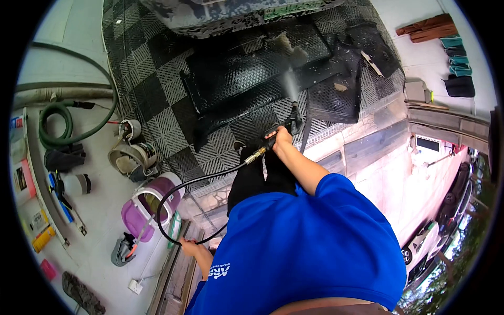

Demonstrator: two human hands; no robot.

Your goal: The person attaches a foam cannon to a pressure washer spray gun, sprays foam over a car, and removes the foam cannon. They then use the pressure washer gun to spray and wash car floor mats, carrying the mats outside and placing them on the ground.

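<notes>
blue shirt [310,241], spray gun [296,119] half-hidden

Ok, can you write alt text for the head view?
The right hand of a person in a blue shirt aims a black spray gun at a black, textured floor mat, while the left hand holds the gun's black hose. Pale spray streams over the mat, which lies on grey-and-black checkered tiles.

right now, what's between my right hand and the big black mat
In the head view, the front of the spray gun and its pale spray lie between your right hand and the mat, with checkered floor tiles below.
</notes>
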